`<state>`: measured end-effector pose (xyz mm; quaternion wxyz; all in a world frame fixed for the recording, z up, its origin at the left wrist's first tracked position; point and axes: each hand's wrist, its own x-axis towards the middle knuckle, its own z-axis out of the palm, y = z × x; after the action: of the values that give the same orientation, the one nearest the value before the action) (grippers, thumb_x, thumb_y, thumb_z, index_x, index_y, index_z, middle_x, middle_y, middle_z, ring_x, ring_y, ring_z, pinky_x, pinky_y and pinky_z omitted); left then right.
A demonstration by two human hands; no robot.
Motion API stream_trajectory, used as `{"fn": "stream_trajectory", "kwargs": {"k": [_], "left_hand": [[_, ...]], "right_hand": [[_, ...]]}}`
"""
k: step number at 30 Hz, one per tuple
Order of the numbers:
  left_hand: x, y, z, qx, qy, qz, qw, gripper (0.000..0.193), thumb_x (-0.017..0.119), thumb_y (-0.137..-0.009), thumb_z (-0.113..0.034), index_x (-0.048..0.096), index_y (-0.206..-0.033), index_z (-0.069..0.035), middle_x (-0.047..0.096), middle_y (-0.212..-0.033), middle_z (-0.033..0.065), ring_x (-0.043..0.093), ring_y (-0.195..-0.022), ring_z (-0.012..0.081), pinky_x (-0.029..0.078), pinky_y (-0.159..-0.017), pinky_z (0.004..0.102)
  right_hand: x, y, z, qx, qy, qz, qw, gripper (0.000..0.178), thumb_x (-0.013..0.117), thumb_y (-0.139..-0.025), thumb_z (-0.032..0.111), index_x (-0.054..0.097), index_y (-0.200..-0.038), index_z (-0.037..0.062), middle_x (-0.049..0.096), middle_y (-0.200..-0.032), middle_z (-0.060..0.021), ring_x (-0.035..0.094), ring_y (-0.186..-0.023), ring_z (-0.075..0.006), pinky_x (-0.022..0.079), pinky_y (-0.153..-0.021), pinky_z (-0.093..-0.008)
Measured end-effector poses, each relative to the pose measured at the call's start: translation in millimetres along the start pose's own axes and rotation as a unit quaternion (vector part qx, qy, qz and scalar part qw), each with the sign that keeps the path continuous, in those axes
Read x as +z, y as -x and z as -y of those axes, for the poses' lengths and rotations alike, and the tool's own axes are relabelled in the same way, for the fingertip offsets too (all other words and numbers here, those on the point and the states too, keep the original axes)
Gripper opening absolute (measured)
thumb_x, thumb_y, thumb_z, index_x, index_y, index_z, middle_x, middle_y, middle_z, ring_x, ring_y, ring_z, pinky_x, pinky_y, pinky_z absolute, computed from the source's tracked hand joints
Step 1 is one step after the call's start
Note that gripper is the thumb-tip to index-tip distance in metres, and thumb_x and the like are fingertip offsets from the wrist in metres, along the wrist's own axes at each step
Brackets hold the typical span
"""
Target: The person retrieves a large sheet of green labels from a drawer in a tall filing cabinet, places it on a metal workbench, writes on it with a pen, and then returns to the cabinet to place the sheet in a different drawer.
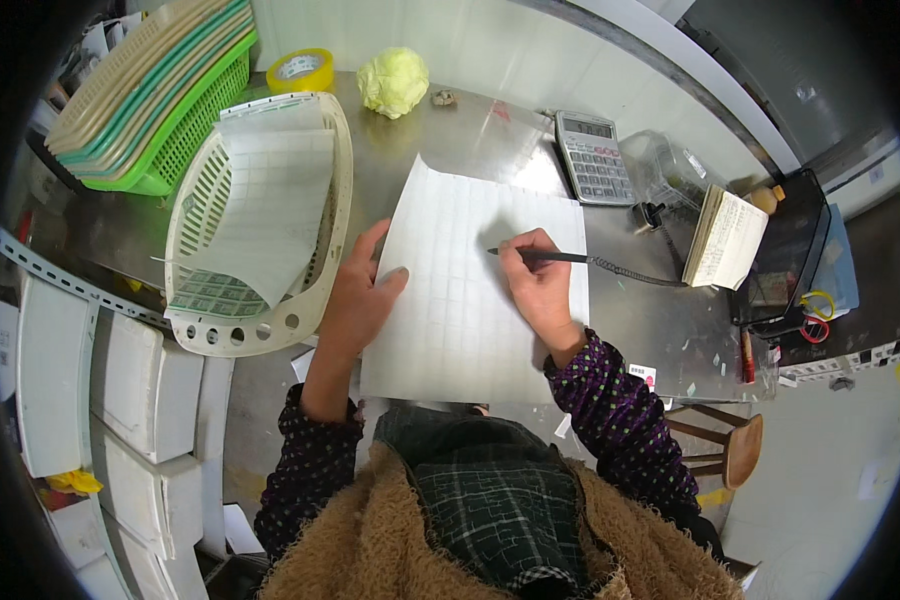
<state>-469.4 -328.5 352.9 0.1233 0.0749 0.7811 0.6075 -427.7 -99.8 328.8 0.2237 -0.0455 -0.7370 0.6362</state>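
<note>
A large white sheet of paper [460, 330] with a faint grid lies on the metal table in front of me. My left hand [360, 290] rests at the sheet's left edge, its thumb on the paper and fingers spread apart. In my right hand [542, 290] is a black pen [560, 257], held over the right half of the sheet with its tip pointing left. From the pen's back end a coiled cord [630, 272] runs right toward a small black stand [653, 212]. Whether the tip touches the paper I cannot tell.
A cream basket [342, 150] holding sheets stands left of my left hand. Behind it are stacked baskets [160, 90], yellow tape [301, 70] and a cabbage [393, 82]. A calculator [595, 160], an open notebook [725, 238] and a black tray [810, 215] lie rightward. A wooden stool [742, 450] stands below.
</note>
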Motion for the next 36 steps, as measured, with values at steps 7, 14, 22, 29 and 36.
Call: {"fn": "stream_trajectory", "kwargs": {"k": [7,14,22,29,36], "left_hand": [[4.2,3.2,-1.5,0.041,0.055,-0.004,0.998,0.062,0.059,-0.085,-0.002,0.044,-0.144,-0.013,0.071,-0.093,0.0084,0.063,-0.079,0.0102,0.050,-0.073,0.0254],[0.3,-1.8,10.6,0.088,0.031,0.007,0.996,0.045,0.060,-0.086,-0.002,0.058,-0.131,-0.004,0.068,-0.115,0.0119,0.061,-0.103,0.0119,0.047,-0.089,0.0251],[0.6,-0.1,7.2,0.029,0.029,0.014,0.999,0.036,0.061,-0.087,-0.004,0.063,-0.122,-0.001,0.066,-0.121,0.0112,0.060,-0.108,0.0139,0.045,-0.093,0.0263],[-0.2,1.8,5.2,0.016,0.000,0.004,1.000,0.035,0.061,-0.087,-0.006,0.063,-0.121,-0.001,0.067,-0.116,0.0094,0.061,-0.104,0.0137,0.046,-0.091,0.0263],[1.0,1.5,7.5,0.024,0.009,0.005,1.000,0.034,0.061,-0.087,-0.006,0.062,-0.121,0.000,0.068,-0.114,0.0095,0.061,-0.103,0.0140,0.047,-0.090,0.0262]], "right_hand": [[1.7,3.8,6.1,-0.007,0.116,0.031,0.993,0.009,0.064,-0.086,0.004,0.058,-0.081,0.0012,0.059,-0.067,-0.0010,0.051,-0.062,-0.0058,0.043,-0.055,-0.0230],[-11.8,3.0,4.5,-0.034,0.089,-0.038,0.995,0.010,0.064,-0.087,0.004,0.056,-0.080,0.0007,0.056,-0.065,0.0009,0.048,-0.061,-0.0046,0.040,-0.054,-0.0223],[-2.5,1.8,12.0,0.011,0.083,0.063,0.995,0.011,0.065,-0.089,0.006,0.058,-0.081,0.0009,0.054,-0.069,0.0031,0.046,-0.065,-0.0038,0.040,-0.059,-0.0211],[-3.6,1.5,14.1,-0.016,0.121,0.015,0.992,0.008,0.062,-0.088,0.002,0.056,-0.083,0.0007,0.054,-0.069,0.0025,0.047,-0.064,-0.0043,0.041,-0.058,-0.0214],[-3.7,9.7,19.0,-0.013,0.093,0.052,0.994,0.013,0.062,-0.086,-0.001,0.053,-0.077,0.0012,0.051,-0.068,0.0044,0.045,-0.064,-0.0024,0.038,-0.057,-0.0191]]}}
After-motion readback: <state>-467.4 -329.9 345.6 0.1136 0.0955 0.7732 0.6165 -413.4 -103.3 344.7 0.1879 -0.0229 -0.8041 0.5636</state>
